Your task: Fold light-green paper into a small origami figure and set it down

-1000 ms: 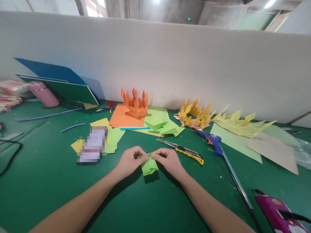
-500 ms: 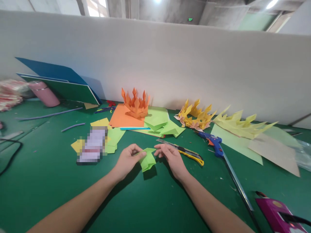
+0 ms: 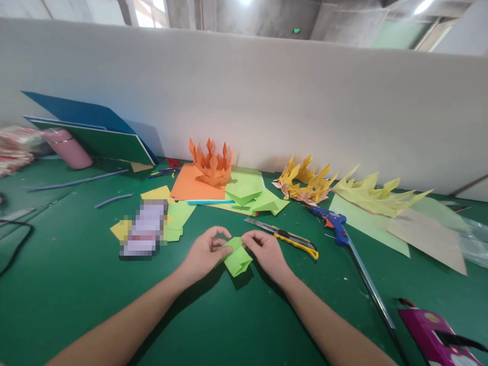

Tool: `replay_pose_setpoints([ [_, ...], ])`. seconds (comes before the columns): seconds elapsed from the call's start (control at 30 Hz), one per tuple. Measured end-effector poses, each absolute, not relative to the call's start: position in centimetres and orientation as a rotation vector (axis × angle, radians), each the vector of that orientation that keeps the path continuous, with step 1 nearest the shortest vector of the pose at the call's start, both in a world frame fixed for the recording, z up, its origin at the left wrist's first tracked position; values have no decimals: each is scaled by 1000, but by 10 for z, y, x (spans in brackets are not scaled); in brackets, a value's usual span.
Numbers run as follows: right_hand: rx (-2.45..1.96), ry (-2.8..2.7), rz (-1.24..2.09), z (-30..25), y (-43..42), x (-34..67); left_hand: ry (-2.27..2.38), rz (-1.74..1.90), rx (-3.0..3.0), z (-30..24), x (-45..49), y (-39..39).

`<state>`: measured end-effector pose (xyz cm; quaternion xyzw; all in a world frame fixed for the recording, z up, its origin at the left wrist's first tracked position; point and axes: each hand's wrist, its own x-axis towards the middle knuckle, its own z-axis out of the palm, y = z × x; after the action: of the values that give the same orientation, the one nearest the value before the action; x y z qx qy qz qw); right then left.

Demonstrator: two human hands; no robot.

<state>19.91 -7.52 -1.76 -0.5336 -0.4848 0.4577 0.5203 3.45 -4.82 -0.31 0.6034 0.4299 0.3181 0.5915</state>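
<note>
A small folded piece of light green paper (image 3: 237,258) is held between my two hands, just above the green table. My left hand (image 3: 206,254) pinches its left side with the thumb on top; the fingers underneath are partly hidden. At its upper right corner, my right hand (image 3: 267,251) grips the paper between thumb and curled fingers. Just beyond the right hand lies a yellow utility knife (image 3: 297,241) with its blade out. Several green paper sheets (image 3: 253,193) and an orange paper crown (image 3: 213,168) are behind the hands.
A blue glue gun (image 3: 333,221) with a long clear glue stick lies at right, near a magenta box (image 3: 434,330). Yellow paper crowns (image 3: 305,180) line the white partition (image 3: 244,96). On the left are a blurred phone (image 3: 144,229), purple stems (image 3: 114,200) and a pink bottle (image 3: 68,147).
My right hand has closed on the paper's upper right corner, where its fingers were apart from it before. The folded paper has shifted slightly right and turned.
</note>
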Motion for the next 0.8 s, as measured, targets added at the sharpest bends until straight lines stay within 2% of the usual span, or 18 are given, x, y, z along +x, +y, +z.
replay_pose_setpoints([
  [0.37, -1245, -1189, 1059, -25, -73, 200, 1086, 705, 1635, 2, 34, -50],
  [0.6, -1150, -962, 1043, -27, -69, 205, 1206, 673, 1666, 3, 33, -51],
  [0.8, -1233, -1199, 1137, -19, -73, 202, 1058, 709, 1749, 0, 35, -53],
])
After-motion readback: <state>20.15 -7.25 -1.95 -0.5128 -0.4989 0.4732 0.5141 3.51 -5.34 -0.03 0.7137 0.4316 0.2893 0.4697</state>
